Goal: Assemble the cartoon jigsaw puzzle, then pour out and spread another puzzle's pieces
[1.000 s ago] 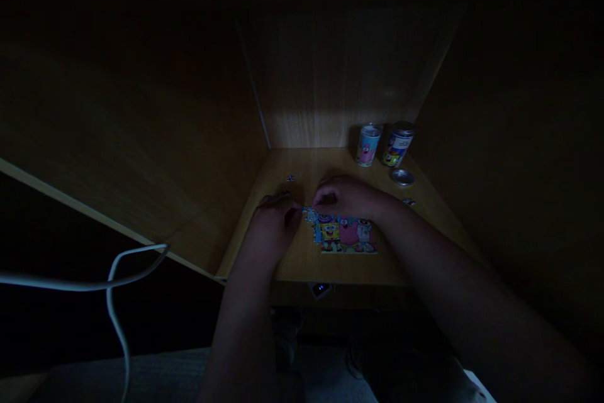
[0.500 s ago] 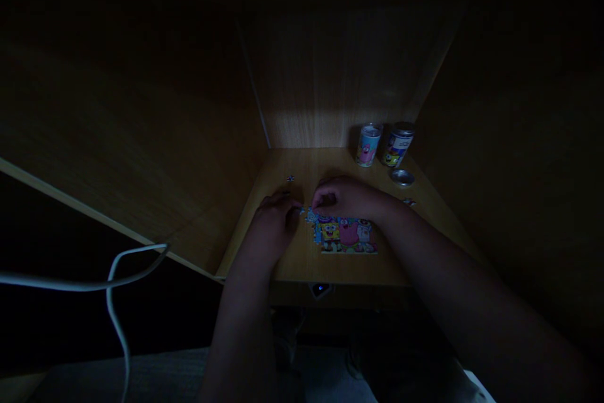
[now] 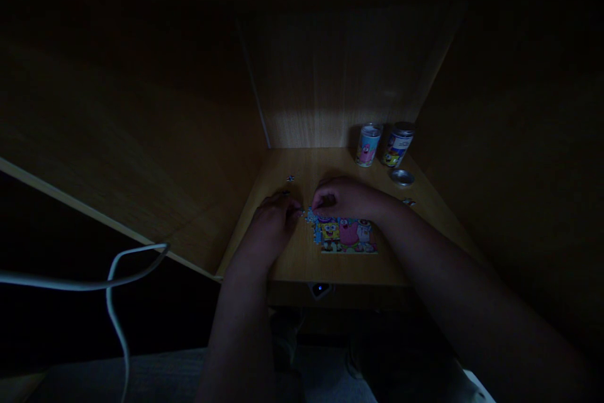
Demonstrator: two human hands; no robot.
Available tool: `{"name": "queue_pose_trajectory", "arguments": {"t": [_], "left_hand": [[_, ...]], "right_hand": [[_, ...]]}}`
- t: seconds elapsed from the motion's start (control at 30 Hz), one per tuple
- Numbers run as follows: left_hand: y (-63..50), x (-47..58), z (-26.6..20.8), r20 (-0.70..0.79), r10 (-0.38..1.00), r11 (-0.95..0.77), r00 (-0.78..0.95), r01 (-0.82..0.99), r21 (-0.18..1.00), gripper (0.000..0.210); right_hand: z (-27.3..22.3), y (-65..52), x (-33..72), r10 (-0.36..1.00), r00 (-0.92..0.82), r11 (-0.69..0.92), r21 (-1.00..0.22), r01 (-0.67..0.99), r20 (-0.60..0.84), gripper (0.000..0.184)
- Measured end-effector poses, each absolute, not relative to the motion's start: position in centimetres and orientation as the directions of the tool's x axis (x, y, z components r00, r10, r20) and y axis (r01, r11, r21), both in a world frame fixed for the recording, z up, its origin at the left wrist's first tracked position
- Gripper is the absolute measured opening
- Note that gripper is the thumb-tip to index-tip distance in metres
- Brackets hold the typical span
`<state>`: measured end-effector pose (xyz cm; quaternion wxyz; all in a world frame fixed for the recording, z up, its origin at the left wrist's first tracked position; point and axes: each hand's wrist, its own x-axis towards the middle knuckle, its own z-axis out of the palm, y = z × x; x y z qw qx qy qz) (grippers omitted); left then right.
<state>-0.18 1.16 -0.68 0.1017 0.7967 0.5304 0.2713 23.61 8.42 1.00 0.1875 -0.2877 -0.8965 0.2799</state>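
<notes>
1. Dim, wood-panelled nook around a pale wooden desk (image 3: 295,258), with the jigsaw (image 3: 349,235) flat near its front edge.
2. Just below the jigsaw, under the desk edge: a small device (image 3: 319,289) with a blue light.
3. Jigsaw partly joined, ragged at its left side. Probably thin, stiff and light, but weak at the joints; best to slide flat with spread fingers, not lift by one corner.
4. Left of the jigsaw: left hand (image 3: 276,217), thumb and finger apparently pinching a small bluish piece (image 3: 302,212). Likely easy to drop; best to hold by opposite edges.
5. Over the jigsaw's far edge: right hand (image 3: 346,195), fingertips together at the upper left corner; cannot tell whether gripping anything.
6. Beyond the jigsaw, to the left: a loose piece (image 3: 290,178). To the right: more pieces (image 3: 408,202), then a metal lid (image 3: 402,177).
7. Farthest beyond the jigsaw, to the right: an uncapped can (image 3: 368,146) beside a lidded can (image 3: 397,145), both upright.
</notes>
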Motion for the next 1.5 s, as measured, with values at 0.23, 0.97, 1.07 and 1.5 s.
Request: {"name": "queue_pose_trajectory", "arguments": {"t": [0.23,0.97,1.07,1.5], "left_hand": [[1.1,0.2,-0.6,0.297,0.91,-0.401,0.29,0.802,0.444,0.01],[1.1,1.0,-0.3,0.278,0.92,-0.374,0.275,0.827,0.42,0.005],[1.2,1.0,-0.5,0.284,0.917,-0.381,0.28,0.826,0.415,0.007],[0.8,0.8,-0.3,0.38,0.898,-0.397,0.222,0.782,0.481,0.021]], "right_hand": [[0.5,8.7,23.6,0.619,-0.767,0.673,-0.617,0.407,0.168,0.009],[1.0,8.6,23.7,0.599,-0.78,0.68,-0.63,0.376,0.181,0.008],[1.0,8.5,23.6,0.607,-0.775,0.674,-0.629,0.386,0.176,0.009],[0.7,8.6,23.8,0.642,-0.742,0.64,-0.667,0.381,0.193,0.007]]}}
